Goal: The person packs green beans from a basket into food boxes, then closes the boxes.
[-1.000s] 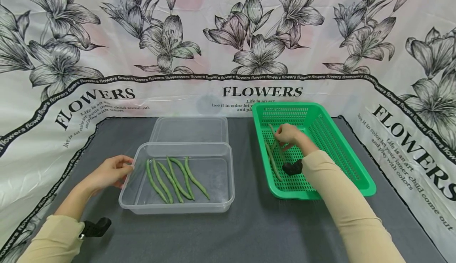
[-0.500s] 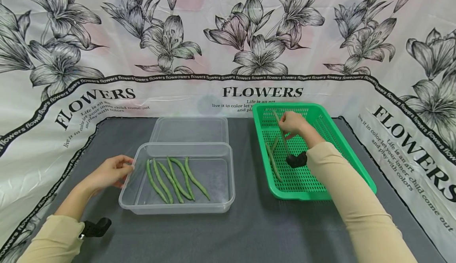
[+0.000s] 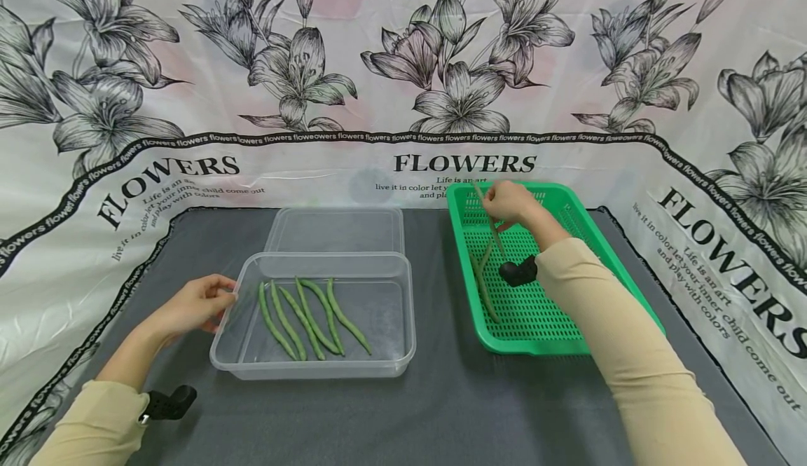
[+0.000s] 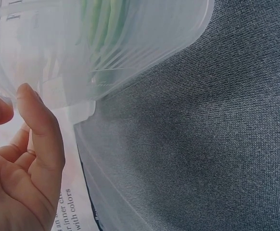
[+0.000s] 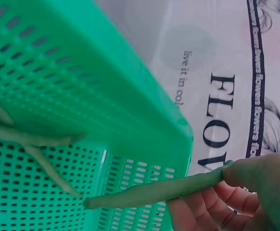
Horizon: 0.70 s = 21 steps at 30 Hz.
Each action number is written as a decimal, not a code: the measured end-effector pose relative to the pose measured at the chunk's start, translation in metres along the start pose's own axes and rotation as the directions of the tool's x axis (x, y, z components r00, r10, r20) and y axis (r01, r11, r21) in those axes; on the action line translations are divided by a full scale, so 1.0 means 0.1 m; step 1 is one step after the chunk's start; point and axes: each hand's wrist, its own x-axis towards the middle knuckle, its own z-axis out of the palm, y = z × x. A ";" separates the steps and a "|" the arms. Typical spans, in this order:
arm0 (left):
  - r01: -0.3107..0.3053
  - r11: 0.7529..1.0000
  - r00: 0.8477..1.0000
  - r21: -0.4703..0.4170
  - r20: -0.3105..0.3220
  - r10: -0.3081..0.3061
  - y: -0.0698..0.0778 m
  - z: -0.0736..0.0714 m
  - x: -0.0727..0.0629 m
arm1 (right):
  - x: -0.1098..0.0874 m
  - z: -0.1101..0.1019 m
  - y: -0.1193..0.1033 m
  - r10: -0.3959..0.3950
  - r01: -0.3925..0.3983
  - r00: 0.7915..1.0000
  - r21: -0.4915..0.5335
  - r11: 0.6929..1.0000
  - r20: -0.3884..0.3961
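Note:
My right hand (image 3: 512, 203) pinches one end of a green bean (image 5: 154, 191) between thumb and fingers, over the far left part of the green basket (image 3: 536, 346). In the right wrist view, the bean's free end points down into the basket. A few more green beans (image 3: 484, 291) lie crossed along the basket's left side. At the left, my left hand (image 3: 195, 305) holds the rim of a clear plastic container (image 3: 315, 368) with thumb and fingertips. Several green beans (image 3: 310, 317) lie side by side in that container, mostly towards its left.
Behind the container a clear lid (image 3: 334, 229) lies flat on the grey cloth (image 3: 403, 424). A white flower-print sheet (image 3: 315, 165) rises along the back and both sides. A strip of grey cloth separates the container from the basket.
My right hand has lifted the pinched bean away from the basket floor towards the back, then shifted slightly left. My left hand and the container have stayed put.

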 end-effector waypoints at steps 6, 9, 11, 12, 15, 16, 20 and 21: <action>-0.006 1.000 1.000 -0.003 0.001 0.006 0.01 0.00 0.00 | 0.03 0.05 -0.13 -0.016 0.016 1.000 -0.027 0.999 -0.004; -0.009 1.000 1.000 -0.001 0.002 0.009 0.02 0.01 -0.01 | 0.05 0.08 -0.20 -0.028 0.028 1.000 -0.047 0.999 0.005; -0.006 1.000 1.000 0.002 0.002 0.006 0.03 0.01 -0.01 | 0.05 0.11 -0.25 -0.042 0.043 0.999 -0.064 0.997 0.015; -0.004 1.000 1.000 0.003 0.002 0.004 0.03 0.02 -0.01 | 0.06 0.13 -0.28 -0.050 0.052 0.999 -0.075 0.996 0.019; 0.001 1.000 1.000 0.003 0.003 -0.001 0.03 0.02 -0.01 | 0.07 0.18 -0.36 -0.061 0.064 0.998 -0.080 0.995 0.033; 0.001 1.000 1.000 0.003 0.003 -0.001 0.03 0.02 -0.01 | 0.07 0.20 -0.38 -0.063 0.066 0.997 -0.079 0.995 0.037; -0.006 1.000 1.000 0.002 0.005 0.006 0.02 0.02 -0.01 | 0.08 0.30 -0.48 -0.070 0.073 0.996 -0.069 0.995 0.057; -0.006 1.000 1.000 0.002 0.004 0.006 0.03 0.02 -0.01 | 0.09 0.32 -0.51 -0.072 0.076 0.996 -0.072 0.995 0.062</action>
